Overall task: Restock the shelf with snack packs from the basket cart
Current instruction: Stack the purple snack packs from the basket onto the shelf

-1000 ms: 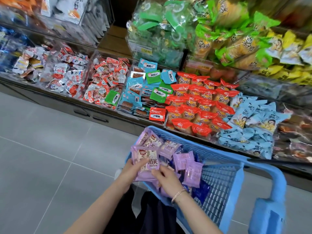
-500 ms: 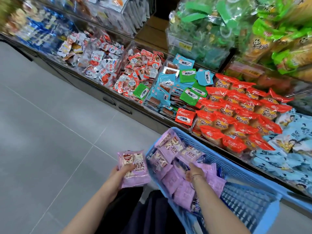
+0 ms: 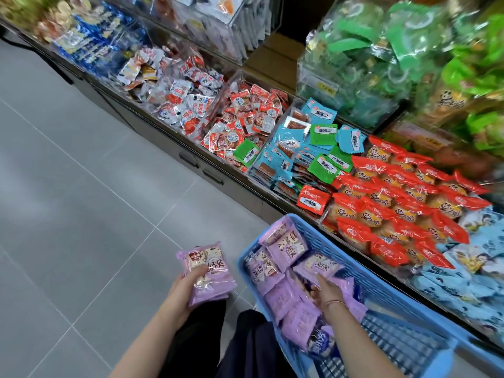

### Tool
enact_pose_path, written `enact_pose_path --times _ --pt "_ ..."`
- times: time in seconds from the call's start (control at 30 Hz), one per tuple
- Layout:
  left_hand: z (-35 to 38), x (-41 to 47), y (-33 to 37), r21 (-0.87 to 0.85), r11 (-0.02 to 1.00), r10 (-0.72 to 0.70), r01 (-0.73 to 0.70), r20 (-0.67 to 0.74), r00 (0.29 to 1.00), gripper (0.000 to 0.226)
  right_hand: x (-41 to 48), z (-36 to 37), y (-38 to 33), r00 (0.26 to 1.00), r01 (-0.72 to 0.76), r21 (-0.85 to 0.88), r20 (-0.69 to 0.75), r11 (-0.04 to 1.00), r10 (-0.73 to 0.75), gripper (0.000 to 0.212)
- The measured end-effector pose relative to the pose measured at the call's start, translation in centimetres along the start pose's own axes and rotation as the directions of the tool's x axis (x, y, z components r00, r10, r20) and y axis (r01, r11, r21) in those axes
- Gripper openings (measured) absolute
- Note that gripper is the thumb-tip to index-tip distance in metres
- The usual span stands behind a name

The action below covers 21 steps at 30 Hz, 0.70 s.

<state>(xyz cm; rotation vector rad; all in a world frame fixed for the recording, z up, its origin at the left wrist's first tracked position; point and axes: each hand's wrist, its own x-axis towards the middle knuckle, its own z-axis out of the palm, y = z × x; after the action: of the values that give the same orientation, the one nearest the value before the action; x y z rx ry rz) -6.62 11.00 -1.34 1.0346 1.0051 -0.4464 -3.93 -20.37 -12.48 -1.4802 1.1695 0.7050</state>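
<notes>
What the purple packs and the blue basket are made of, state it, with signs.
The purple packs look like thin, glossy plastic film: crinkled, light glints, serrated sealed edges. The blue basket seems moulded matte plastic: uniform colour, slotted lattice walls.

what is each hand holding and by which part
The left hand grips a stack of purple snack packs by its lower left corner, thumb on the front. The right hand is among loose packs in the blue basket; grip unclear.

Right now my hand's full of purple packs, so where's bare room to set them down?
Bare wood behind the red-white packs, left of the green-pack box; bare mesh at the basket's near end. Front bins are heaped.
</notes>
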Motion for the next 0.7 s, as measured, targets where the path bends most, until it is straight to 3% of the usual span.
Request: enact_pose_path --times 0.3,0.57,0.7 --pt "0.4 1.8 7.0 -0.029 1.0 -0.008 0.012 0.133 0.991 0.038 -8.6 -0.8 -1.8 0.99 0.138 0.05 0.005 0.989 -0.139 0.02" --pt "-5.0 4.5 17.9 0.112 0.993 0.022 -0.046 0.205 0.979 0.039 -13.9 9.4 -6.9 0.952 0.291 0.157 -0.142 0.944 -0.27 0.029" --pt "-8.0 6.0 23.6 0.174 0.979 0.069 -0.107 0.211 0.975 0.038 -16.1 15.4 -10.5 0.934 0.356 0.241 -0.125 0.903 -0.334 0.025"
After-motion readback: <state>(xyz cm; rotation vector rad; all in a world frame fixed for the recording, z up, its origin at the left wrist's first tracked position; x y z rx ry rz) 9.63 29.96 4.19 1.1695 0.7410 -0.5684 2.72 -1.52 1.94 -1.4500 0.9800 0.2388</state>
